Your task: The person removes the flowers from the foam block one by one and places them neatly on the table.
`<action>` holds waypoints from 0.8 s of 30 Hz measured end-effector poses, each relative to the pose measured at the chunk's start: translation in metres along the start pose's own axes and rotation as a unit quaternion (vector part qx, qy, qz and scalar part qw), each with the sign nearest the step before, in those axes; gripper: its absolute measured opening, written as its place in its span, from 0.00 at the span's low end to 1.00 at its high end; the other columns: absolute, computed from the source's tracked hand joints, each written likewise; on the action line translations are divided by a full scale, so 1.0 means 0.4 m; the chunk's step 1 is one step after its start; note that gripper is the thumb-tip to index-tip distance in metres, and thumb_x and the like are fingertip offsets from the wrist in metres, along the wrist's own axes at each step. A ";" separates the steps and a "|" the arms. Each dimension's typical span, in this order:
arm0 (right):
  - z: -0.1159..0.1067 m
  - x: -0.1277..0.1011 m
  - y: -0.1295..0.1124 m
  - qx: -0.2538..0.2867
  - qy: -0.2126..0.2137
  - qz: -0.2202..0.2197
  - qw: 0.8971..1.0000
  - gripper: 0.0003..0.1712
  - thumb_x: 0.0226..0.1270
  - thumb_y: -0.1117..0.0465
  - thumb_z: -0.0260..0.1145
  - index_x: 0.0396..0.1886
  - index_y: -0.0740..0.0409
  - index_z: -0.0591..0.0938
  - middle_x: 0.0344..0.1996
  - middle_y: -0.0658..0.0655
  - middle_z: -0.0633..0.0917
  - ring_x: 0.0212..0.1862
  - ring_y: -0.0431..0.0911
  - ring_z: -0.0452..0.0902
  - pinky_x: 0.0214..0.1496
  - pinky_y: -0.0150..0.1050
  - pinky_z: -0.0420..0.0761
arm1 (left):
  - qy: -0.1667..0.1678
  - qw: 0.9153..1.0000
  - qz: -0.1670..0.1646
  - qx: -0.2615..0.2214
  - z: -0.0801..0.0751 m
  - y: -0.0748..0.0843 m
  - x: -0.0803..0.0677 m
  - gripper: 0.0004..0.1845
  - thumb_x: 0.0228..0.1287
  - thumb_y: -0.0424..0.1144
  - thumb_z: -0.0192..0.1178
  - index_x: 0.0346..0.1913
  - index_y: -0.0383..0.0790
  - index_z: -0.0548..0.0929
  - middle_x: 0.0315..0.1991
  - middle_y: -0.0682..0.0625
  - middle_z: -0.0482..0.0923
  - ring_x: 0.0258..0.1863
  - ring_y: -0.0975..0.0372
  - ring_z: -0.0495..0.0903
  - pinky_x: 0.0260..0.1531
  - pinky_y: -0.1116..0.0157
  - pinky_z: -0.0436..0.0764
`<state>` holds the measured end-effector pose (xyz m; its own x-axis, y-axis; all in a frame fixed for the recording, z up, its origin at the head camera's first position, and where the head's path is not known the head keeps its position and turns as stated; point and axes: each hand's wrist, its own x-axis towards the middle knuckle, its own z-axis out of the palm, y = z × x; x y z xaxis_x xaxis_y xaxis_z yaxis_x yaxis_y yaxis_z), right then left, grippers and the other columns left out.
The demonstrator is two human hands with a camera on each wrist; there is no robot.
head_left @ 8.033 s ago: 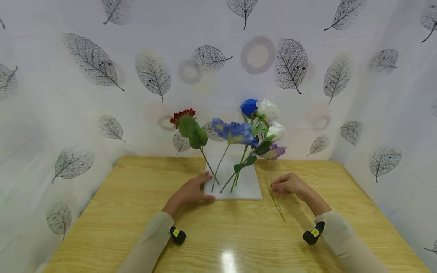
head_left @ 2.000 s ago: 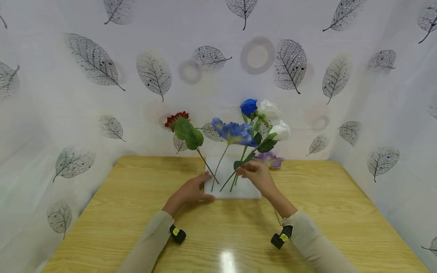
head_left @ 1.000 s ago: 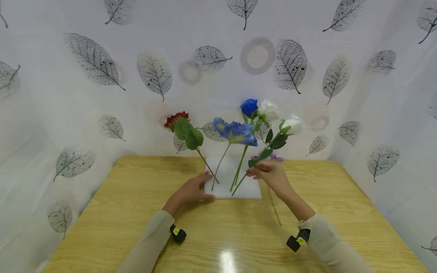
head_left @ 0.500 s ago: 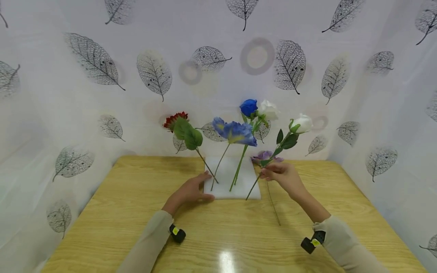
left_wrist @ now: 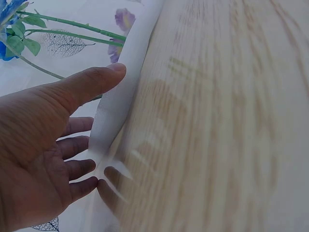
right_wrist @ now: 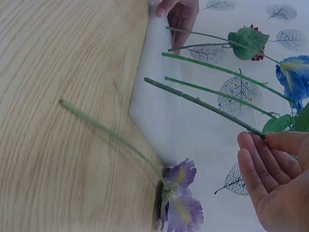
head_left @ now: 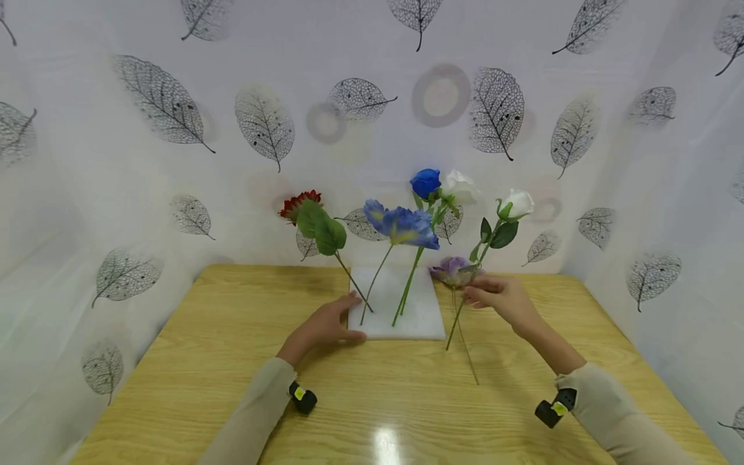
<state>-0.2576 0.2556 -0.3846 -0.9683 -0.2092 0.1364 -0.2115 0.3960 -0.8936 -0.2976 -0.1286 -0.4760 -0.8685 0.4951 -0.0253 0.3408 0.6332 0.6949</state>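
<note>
In the head view my right hand [head_left: 507, 305] pinches the stem of a white rose [head_left: 517, 204] between thumb and fingers. The rose tilts to the right, its bare stem end [right_wrist: 164, 87] hanging above the table, off the foam's right edge. My left hand [head_left: 321, 328] rests at the left front corner of a white foam block [head_left: 421, 320], thumb along the front edge, fingers loosely spread at the side. Standing in the foam are a red flower [head_left: 301, 205], a light-blue iris [head_left: 403, 226], a blue rose [head_left: 425, 183] and another white rose [head_left: 460, 187].
A purple iris [head_left: 455, 271] lies on the wooden table [head_left: 261, 303] right of the foam, its stem pointing toward the front, below the held rose. A curtain [head_left: 360, 39] printed with leaves hangs behind the table and along both sides.
Earlier my right hand held the purple iris, which now lies on the table. It then gripped the white rose, drew it out of the foam and moved it right. My left hand stayed.
</note>
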 end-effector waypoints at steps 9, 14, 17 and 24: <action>-0.061 -0.016 0.016 -0.001 -0.021 0.041 0.999 0.26 0.76 0.60 0.64 0.59 0.82 0.76 0.40 0.57 0.92 0.39 0.41 0.90 0.43 0.36 0.90 | -0.001 1.000 0.005 0.006 -0.002 0.002 0.000 0.48 0.57 0.52 0.76 0.77 0.40 0.66 0.81 0.45 0.54 0.81 0.49 0.55 0.79 0.50 0.60; -0.087 -0.021 0.019 -0.025 -0.039 0.063 0.997 0.26 0.76 0.60 0.63 0.59 0.81 0.76 0.42 0.63 0.90 0.38 0.42 0.89 0.42 0.36 0.90 | -0.001 1.000 0.004 0.006 -0.001 0.001 0.002 0.48 0.57 0.53 0.76 0.77 0.40 0.66 0.81 0.44 0.54 0.81 0.49 0.55 0.79 0.50 0.60; -0.098 -0.023 0.027 -0.029 -0.051 0.075 0.995 0.25 0.76 0.61 0.64 0.59 0.81 0.76 0.41 0.65 0.90 0.37 0.43 0.89 0.40 0.36 0.90 | -0.001 1.000 0.002 0.009 0.000 -0.001 0.003 0.48 0.56 0.53 0.76 0.77 0.40 0.67 0.81 0.44 0.54 0.80 0.49 0.56 0.79 0.50 0.60; -0.115 -0.028 0.047 -0.031 -0.071 0.096 0.992 0.26 0.75 0.62 0.64 0.60 0.82 0.76 0.42 0.67 0.90 0.35 0.42 0.89 0.40 0.38 0.91 | 0.001 1.000 -0.002 0.009 0.003 -0.002 0.004 0.49 0.56 0.54 0.76 0.77 0.40 0.67 0.81 0.44 0.54 0.80 0.48 0.57 0.78 0.49 0.61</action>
<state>-0.2566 0.3064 -0.3834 -0.9642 -0.2459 -0.0994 -0.0367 0.4948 -0.8682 -0.2988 -0.1276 -0.4776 -0.8709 0.4908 -0.0259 0.3434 0.6453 0.6825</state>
